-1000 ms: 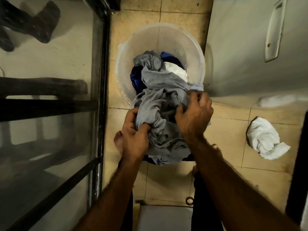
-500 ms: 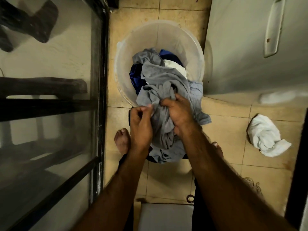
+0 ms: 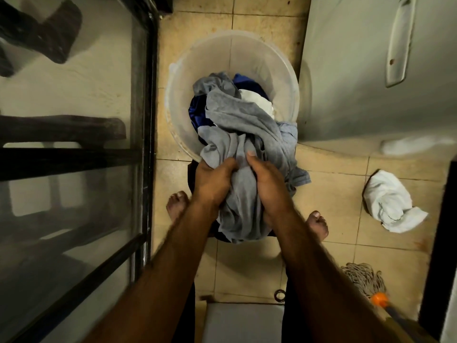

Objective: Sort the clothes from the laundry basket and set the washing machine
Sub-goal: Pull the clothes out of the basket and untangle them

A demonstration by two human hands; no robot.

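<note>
Left hand point(image 3: 214, 180) closed around a bunched fold of the grey garment point(image 3: 243, 134); right hand point(image 3: 268, 185) closed on the same cloth just beside it, thumb up, the fabric pinched between the two. Below the hands, a loose grey tail hanging down in front of the legs; above them, the rest of the garment draped over the near rim of the translucent plastic laundry basket point(image 3: 279, 70) and lying across what remained inside: a dark blue piece point(image 3: 196, 112) at the left, a white piece point(image 3: 257, 101) toward the back, a paler blue-grey cloth point(image 3: 290, 134) spilling over the right rim. Step in hand, judged: lifting the grey garment clear to assign it to a pile. Best done by raising it straight up and away, slowly enough to feel for snagging, since the pale cloth lay tangled under its edge and could have been dragged out too; a shake once clear, to open the bundle and check for anything caught in the folds. Further out, a crumpled white cloth point(image 3: 388, 201) on the tiled floor point(image 3: 329, 194) well to the right, probably the start of a whites pile; the white appliance point(image 3: 358, 70) just beside the basket, a mop head point(image 3: 363, 278) near the right foot.
</note>
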